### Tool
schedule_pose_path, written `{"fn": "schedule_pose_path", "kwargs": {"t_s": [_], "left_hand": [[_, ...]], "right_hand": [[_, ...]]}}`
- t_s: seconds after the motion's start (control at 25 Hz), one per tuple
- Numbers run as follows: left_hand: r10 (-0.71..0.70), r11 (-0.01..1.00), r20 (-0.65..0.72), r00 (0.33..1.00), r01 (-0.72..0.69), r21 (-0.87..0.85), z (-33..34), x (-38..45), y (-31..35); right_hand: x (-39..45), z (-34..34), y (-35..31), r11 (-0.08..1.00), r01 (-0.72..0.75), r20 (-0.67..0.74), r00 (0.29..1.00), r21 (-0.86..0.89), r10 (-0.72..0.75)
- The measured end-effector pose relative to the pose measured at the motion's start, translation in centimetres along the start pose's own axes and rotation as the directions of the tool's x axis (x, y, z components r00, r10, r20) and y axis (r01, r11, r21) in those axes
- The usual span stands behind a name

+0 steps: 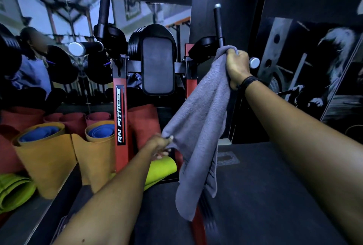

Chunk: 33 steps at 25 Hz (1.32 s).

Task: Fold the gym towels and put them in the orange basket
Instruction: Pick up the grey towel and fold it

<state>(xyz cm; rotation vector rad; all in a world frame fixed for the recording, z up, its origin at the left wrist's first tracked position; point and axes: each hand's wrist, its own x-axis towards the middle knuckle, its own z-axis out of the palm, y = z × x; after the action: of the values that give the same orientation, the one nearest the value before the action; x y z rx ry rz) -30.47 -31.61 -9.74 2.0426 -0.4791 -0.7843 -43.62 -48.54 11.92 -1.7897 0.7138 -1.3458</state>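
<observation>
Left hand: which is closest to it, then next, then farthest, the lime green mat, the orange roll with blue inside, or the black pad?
From the left hand:
1. Lime green mat, just below it.
2. Orange roll with blue inside, to its left.
3. Black pad, high above on the machine.

gym, red fitness machine point(120, 107), weight plates point(62, 64), rolled mats point(45, 146)

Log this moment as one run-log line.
right hand: grips grey terry towel top corner, raised | left hand: pinches lower edge | towel: hanging unfolded | orange basket: not in view
</observation>
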Motion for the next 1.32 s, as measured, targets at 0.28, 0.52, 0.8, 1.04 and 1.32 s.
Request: {"fn": "schedule_pose_path", "kwargs": {"t_s": [0.28, 0.52, 0.8, 1.04, 1.32], "left_hand": [[0.070, 0.867, -0.302, 0.951, -0.208, -0.452, -3.7, 2.2, 3.9], [0.080, 0.908, -0.668, 0.740, -0.331, -0.258, -8.8, 1.6, 7.7], [0.126, 0.933, -0.754, 0.645, -0.335, -0.130, -11.9, 0.8, 9.6], [0.128, 0.961, -0.790, 0.600, -0.272, -0.051, -14.0, 0.4, 8.7], [0.182, 0.969, -0.819, 0.545, -0.240, 0.056, -17.1, 0.2, 7.8]], "right_hand": [[0.8, -2.6, 3.4, 0.987, -0.151, -0.064, 0.987, -0.054, 0.148], [1.1, -4.0, 6.3, 0.964, -0.226, 0.040, 0.974, 0.139, 0.222], [0.5, -4.6, 5.6, 0.937, -0.345, 0.142, 0.926, -0.059, 0.350], [0.3, -4.9, 9.0, 0.974, -0.160, 0.284, 0.937, -0.160, 0.201], [0.3, -6.6, 10.6, 0.966, -0.191, 0.285, 0.929, -0.176, 0.236]]}}
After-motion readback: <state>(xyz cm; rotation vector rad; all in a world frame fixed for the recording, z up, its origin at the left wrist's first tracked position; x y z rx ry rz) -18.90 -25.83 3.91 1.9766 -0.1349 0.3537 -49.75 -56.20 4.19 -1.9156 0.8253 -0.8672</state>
